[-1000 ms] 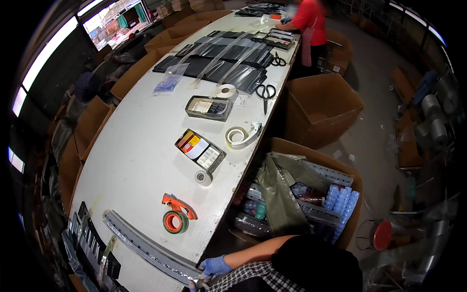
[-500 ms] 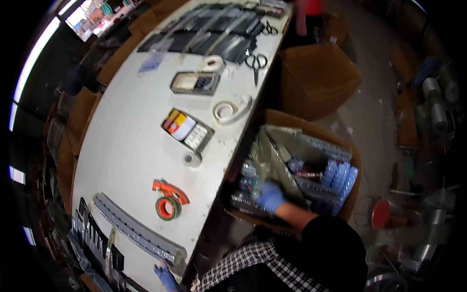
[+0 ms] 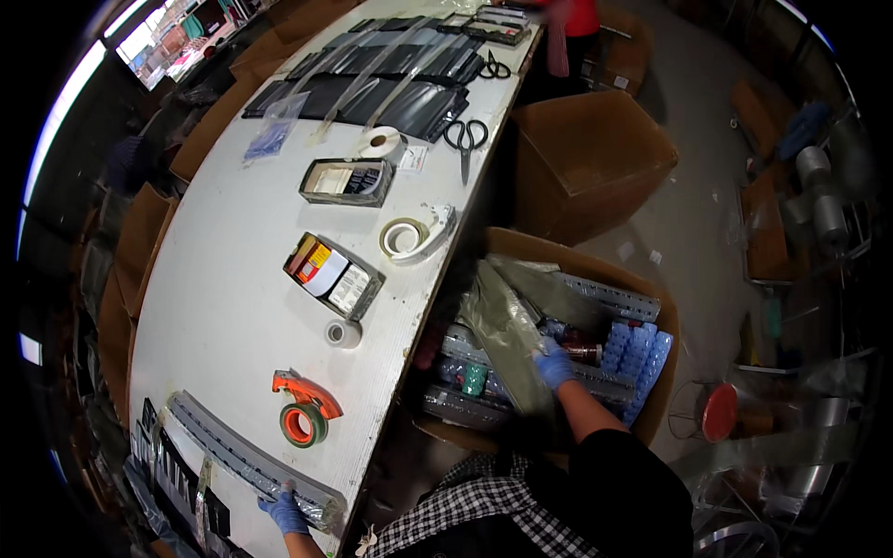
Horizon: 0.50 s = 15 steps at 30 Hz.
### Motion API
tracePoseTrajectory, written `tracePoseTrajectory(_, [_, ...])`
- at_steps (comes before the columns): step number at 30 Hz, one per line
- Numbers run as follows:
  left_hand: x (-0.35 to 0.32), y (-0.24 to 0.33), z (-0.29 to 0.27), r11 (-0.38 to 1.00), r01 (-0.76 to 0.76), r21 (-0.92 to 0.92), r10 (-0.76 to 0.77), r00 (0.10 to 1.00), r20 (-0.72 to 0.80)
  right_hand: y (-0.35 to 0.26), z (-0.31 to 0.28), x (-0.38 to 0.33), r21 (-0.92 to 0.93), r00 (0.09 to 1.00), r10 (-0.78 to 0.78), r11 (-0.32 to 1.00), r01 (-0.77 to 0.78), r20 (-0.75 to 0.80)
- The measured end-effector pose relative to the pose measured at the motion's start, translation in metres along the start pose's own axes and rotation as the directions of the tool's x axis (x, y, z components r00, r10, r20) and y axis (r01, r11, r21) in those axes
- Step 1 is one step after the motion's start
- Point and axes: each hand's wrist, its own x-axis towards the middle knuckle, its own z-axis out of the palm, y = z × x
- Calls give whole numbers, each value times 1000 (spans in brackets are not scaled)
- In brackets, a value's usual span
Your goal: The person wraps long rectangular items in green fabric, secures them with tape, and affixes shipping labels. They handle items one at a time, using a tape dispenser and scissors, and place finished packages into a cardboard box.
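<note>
My left hand (image 3: 284, 511), in a blue glove, closes on the near end of a long grey strip wrapped in clear plastic (image 3: 246, 456). The strip lies at the near left of the white table (image 3: 214, 288). My right hand (image 3: 555, 365), also gloved, grips the edge of an olive-green plastic sheet (image 3: 502, 316). That sheet hangs over the contents of an open cardboard box (image 3: 672, 321) beside the table. In the box lie plastic-wrapped grey strips (image 3: 609, 296), blue bubbled rolls (image 3: 637, 349) and a small green roll (image 3: 474, 378).
On the table are an orange tape dispenser (image 3: 305, 409), a white tape dispenser (image 3: 414, 237), two small trays (image 3: 346, 181), scissors (image 3: 465, 144) and dark plastic-wrapped pieces (image 3: 391, 93). Another cardboard box (image 3: 595, 158) stands farther off. A person in red (image 3: 581, 19) is at the far end.
My left hand has gone from beside the strip's end to gripping it. My right hand has moved right and up onto the olive sheet's edge. The whole view has shifted slightly.
</note>
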Motion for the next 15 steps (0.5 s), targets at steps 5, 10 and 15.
tracePoseTrajectory(5, [-65,7,61,998,5,-67,5,989,145,97,-116,55,602,997,61,798,-26,-38])
tracePoseTrajectory(10, [-100,37,71,988,-57,-142,79,985,154,-72,-136,18,695,993,35,717,54,-114])
tracePoseTrajectory(15, [-90,21,61,964,-72,-256,156,932,326,-128,-89,-38,-185,937,-203,971,154,-285])
